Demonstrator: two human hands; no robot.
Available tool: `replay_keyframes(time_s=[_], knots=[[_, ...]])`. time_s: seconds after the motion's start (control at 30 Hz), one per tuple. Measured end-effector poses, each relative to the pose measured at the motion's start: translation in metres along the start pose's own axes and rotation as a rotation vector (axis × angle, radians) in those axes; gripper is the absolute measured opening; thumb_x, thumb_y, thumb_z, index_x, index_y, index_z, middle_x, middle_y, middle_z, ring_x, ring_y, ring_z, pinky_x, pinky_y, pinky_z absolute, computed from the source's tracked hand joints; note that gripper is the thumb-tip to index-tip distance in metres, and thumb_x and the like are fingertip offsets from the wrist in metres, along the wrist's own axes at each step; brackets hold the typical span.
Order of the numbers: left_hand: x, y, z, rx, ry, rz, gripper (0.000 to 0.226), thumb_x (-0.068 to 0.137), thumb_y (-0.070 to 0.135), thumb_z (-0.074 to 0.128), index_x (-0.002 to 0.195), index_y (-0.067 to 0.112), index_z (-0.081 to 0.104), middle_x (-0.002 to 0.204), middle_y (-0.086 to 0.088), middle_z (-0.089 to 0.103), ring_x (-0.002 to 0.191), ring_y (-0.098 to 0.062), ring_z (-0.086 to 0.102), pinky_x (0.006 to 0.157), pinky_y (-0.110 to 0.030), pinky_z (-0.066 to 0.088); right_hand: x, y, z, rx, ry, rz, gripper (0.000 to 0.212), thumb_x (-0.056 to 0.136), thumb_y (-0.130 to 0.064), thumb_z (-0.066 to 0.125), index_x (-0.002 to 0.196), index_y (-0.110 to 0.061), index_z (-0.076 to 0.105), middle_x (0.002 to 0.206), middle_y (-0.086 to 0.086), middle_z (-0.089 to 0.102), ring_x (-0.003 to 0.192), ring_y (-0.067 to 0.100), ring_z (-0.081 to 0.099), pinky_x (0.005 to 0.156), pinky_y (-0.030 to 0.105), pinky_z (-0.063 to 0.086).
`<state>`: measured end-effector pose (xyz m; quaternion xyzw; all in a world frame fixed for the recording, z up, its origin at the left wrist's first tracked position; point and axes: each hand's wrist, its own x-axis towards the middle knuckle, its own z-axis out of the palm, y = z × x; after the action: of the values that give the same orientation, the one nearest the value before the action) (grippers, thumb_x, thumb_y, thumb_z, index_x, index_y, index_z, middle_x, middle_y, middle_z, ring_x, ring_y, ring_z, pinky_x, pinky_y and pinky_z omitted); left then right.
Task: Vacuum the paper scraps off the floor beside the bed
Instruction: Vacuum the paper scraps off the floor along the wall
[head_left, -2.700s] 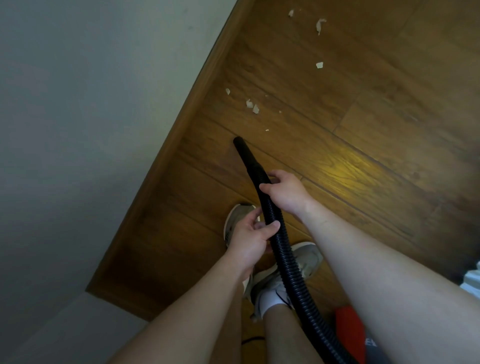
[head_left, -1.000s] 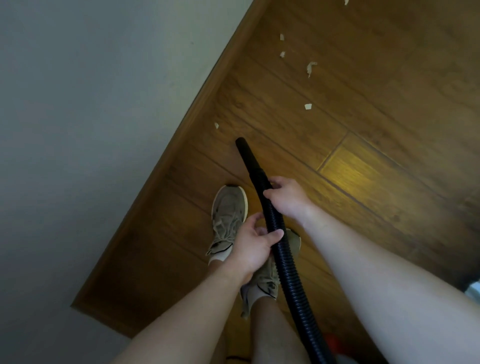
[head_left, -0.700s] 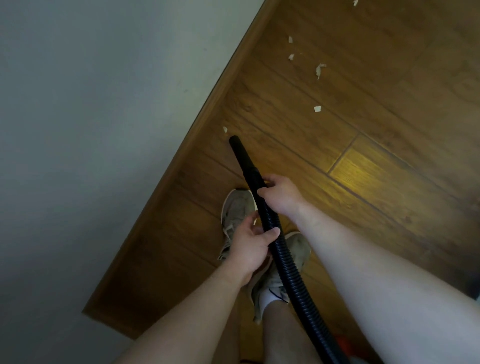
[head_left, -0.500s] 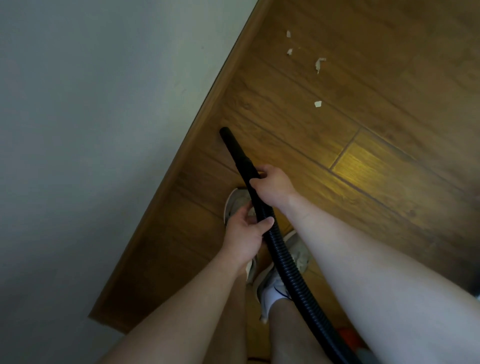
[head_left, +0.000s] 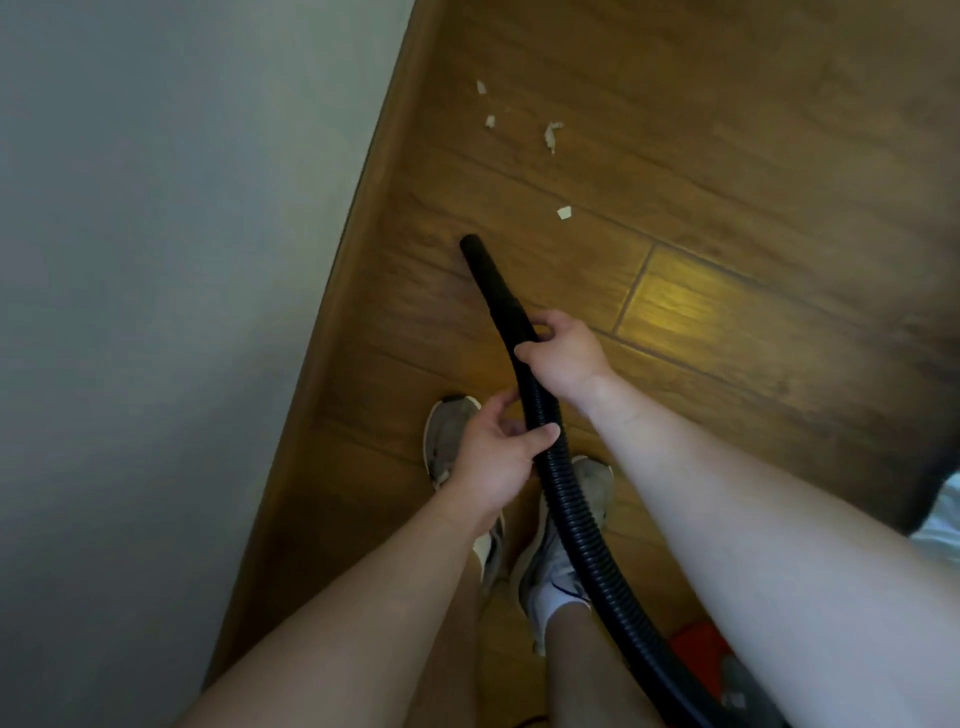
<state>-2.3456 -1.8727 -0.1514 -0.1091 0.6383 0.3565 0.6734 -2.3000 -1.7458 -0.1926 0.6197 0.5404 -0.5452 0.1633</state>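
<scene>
A black ribbed vacuum hose runs up from the lower right and ends in a smooth black nozzle whose tip rests near the wooden floor. My right hand grips the hose just behind the nozzle. Lower down, my left hand wraps around the ribbed part. Several pale paper scraps lie ahead of the tip: one close by, a curled one farther off, and two small ones near the bed's edge.
The bed's pale sheet fills the left side, bordered by a wooden bed frame edge. My two feet in grey sneakers stand under the hands. A red vacuum body shows at the bottom right.
The nozzle has swept along the bed edge and the small scrap beside it is gone. The nozzle tip now points more toward the remaining scraps ahead. Both hands kept their grip.
</scene>
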Motion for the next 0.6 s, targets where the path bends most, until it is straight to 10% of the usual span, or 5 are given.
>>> replay_keyframes(time_s=[0.6], knots=[[0.009,0.019,0.087,0.078,-0.075,-0.03,0.061,0.094,-0.001,0.067,0.148,0.014,0.045,0.106,-0.01,0.073,0.088,-0.016,0.073,0.073,-0.027,0.061,0.009,0.047,-0.083,0.209,0.062,0.072,0.052,0.09,-0.019,0.067,0.141,-0.023,0.054,0.118,0.003,0.069,0.1,0.023,0.068,0.095,0.042,0.055]])
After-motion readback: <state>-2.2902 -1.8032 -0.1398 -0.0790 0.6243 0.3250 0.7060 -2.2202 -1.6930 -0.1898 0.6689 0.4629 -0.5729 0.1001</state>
